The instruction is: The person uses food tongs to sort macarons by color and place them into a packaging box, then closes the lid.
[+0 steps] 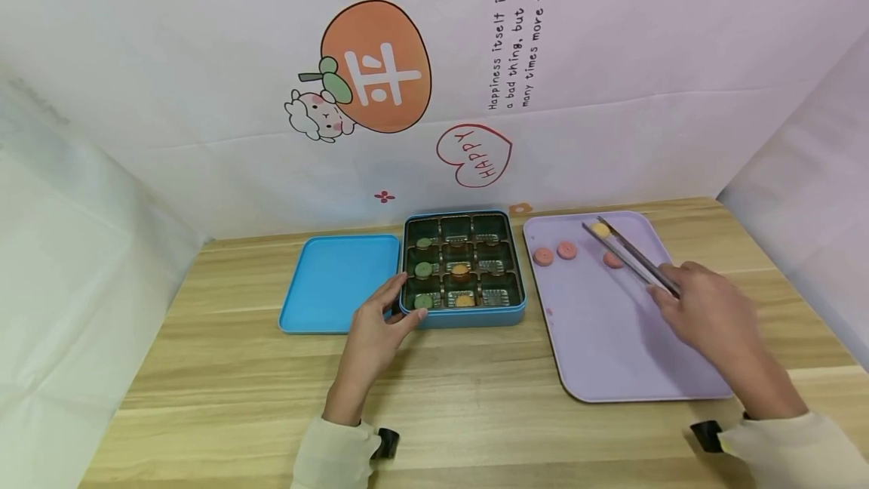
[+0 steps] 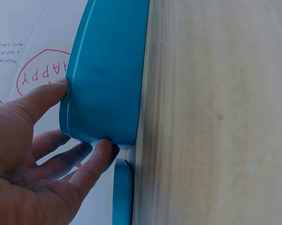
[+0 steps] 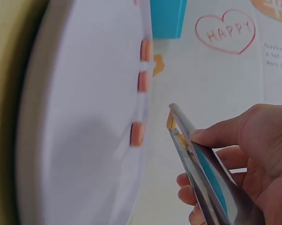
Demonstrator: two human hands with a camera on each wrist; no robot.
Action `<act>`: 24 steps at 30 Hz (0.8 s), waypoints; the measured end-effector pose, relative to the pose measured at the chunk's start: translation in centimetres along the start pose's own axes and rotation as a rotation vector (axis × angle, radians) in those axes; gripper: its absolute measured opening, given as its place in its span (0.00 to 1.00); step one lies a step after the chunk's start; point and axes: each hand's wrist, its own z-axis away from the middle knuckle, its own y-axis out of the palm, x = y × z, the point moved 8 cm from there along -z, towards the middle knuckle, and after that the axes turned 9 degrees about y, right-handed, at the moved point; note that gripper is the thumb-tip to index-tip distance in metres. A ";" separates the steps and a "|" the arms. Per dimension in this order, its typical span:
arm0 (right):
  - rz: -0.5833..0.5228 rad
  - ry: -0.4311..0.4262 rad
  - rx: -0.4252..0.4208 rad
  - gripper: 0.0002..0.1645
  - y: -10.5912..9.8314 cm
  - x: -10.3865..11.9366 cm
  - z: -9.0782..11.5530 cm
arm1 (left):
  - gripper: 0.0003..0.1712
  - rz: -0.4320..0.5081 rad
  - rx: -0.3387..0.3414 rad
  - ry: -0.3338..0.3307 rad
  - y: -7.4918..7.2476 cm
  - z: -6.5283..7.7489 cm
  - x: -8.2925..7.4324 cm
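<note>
My left hand point(image 1: 376, 329) holds the front left corner of a blue box point(image 1: 475, 318), thumb on the front rim and fingers along the left side. Inside, a divided insert carries green round sweets point(image 1: 424, 269) in the left column and yellow-orange ones point(image 1: 460, 270) in the middle column. Over the far part of a lilac tray point(image 1: 597, 345), my right hand point(image 1: 713, 315) grips metal tongs point(image 1: 638, 256). A yellow round sweet point(image 1: 600, 230) sits between the tong tips, also visible as a thin yellow disc point(image 3: 170, 120) in the right wrist view.
Pink round sweets point(image 1: 566, 250) lie on the tray's far part, one of them just below the tong tips. A blue lid point(image 1: 339, 285) lies flat left of the box. Behind everything hangs a printed white cloth point(image 1: 237, 187), close to the table's back edge.
</note>
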 end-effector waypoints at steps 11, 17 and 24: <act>-0.015 -0.072 -0.024 0.23 0.2 5.5 -0.3 | 0.42 -0.006 0.001 0.006 0.0 0.0 0.1; -0.034 -0.101 -0.035 0.17 -0.1 7.9 -0.4 | 0.42 -0.001 0.004 0.004 0.1 0.0 0.1; -0.046 -0.117 -0.030 0.20 0.3 10.8 -0.9 | 0.42 0.001 0.005 0.003 0.1 0.0 0.2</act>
